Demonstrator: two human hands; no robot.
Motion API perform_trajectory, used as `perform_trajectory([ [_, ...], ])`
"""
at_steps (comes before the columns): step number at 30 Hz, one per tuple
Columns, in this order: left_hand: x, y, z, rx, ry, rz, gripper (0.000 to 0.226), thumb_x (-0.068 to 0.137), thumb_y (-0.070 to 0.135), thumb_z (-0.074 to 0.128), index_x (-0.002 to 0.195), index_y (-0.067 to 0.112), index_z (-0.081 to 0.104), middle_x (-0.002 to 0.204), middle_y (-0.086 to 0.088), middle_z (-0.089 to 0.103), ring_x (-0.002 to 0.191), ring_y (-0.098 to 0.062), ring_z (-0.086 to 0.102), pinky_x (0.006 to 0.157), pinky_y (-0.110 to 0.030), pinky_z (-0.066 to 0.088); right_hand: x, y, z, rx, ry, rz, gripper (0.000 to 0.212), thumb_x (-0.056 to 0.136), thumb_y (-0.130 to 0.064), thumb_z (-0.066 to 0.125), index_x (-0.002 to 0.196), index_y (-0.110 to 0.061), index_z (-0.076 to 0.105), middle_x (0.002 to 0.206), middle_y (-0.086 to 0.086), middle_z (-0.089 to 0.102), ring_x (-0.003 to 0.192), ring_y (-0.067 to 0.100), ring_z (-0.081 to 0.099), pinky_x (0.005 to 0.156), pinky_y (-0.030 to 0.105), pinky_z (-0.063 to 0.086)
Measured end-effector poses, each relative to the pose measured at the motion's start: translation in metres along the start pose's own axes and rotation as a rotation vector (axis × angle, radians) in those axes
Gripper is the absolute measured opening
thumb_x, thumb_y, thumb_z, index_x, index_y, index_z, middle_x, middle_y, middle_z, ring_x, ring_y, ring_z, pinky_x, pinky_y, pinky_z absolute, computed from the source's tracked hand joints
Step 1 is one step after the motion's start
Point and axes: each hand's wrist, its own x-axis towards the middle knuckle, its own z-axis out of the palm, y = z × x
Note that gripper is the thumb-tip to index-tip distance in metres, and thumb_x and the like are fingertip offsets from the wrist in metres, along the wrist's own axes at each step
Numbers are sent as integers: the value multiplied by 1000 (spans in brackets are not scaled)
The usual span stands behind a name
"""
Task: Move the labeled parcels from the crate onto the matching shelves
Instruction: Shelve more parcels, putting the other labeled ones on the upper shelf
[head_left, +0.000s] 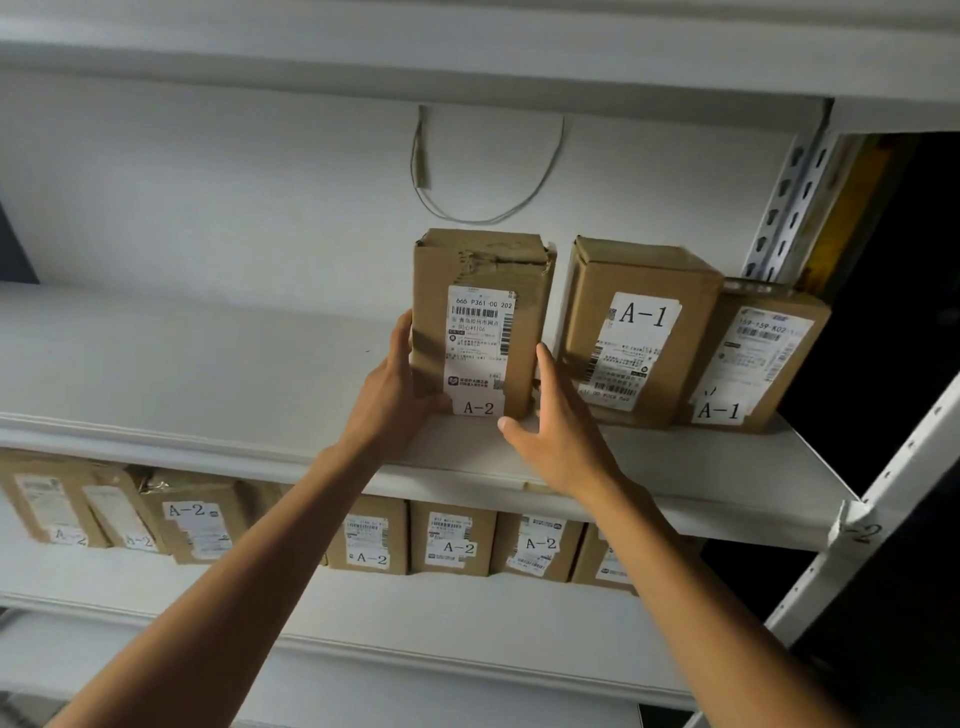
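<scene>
Holding the A-2 parcel upright on the upper shelf: my left hand has its grip wrapped on the box's left edge, thumb across the lower front. My right hand has a wide, straight-fingered grip, fingers flat along the right side near the base. The parcel's base looks seated on the shelf, just left of two A-1 parcels, a narrow gap between. Concern: the neighbours read A-1, while the row on the shelf below reads A-2, and the post tag beside that level seems to end in 2. Judgement: this box likely belongs one level down. Best practice: check the label, lift with both hands, keep it upright, set it into a free slot label-forward.
</scene>
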Motion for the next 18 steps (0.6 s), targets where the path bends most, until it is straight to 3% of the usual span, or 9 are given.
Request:
perform_trajectory([
  [4, 2, 5, 3, -18, -33, 12, 112, 72, 15, 83, 147, 37, 3, 120, -12, 68, 94, -35, 68, 86, -48, 55, -6, 5, -4, -2, -13, 27, 93, 94, -34, 65, 160, -24, 0, 166, 0, 19, 149, 17, 27, 119, 34, 29],
  [9, 2, 10, 3, -10, -90, 59, 114, 74, 11, 82, 153, 32, 2, 130, -10, 62, 96, -29, 68, 86, -47, 56, -14, 7, -8, -43, -37, 29, 89, 96, -32, 62, 160, -21, 2, 166, 2, 18, 149, 16, 28, 118, 34, 31],
  [18, -10, 13, -19, 181, -242, 81, 107, 85, 17, 72, 156, 14, -8, 142, -22, 51, 117, -44, 57, 93, -46, 51, -25, -13, -5, -82, -68, 51, 86, 96, -31, 62, 160, -16, 7, 167, 2, 12, 151, 18, 22, 121, 37, 27],
])
